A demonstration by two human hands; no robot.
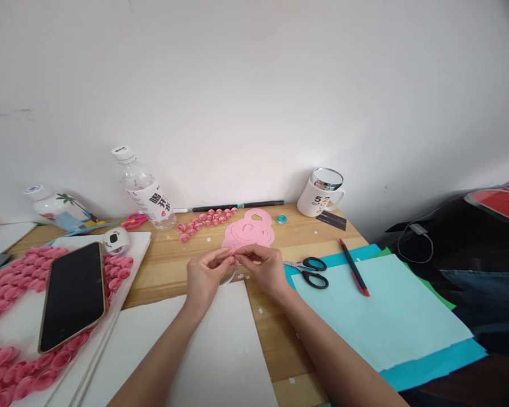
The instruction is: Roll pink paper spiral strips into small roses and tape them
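My left hand (206,277) and my right hand (266,270) meet at the middle of the table, fingertips closed in a pinch. A small pink paper piece (234,255) shows between them, mostly hidden by the fingers. Just behind lies a pile of pink paper spirals (250,229) with cut-out openings. Several small rolled pink paper flowers (207,217) sit farther back to the left, and one teal rolled paper flower (282,219) is to the right. Beneath my hands, part of a white ring-shaped item (229,277) shows. Scissors (314,271) with black handles lie beside my right hand.
At left, a phone (74,294) rests on a board covered with pink paper flowers (12,288). A water bottle (146,195) and a mug (320,195) stand by the wall. A pen (354,268) lies on light blue paper (382,316); white sheets (212,339) lie in front.
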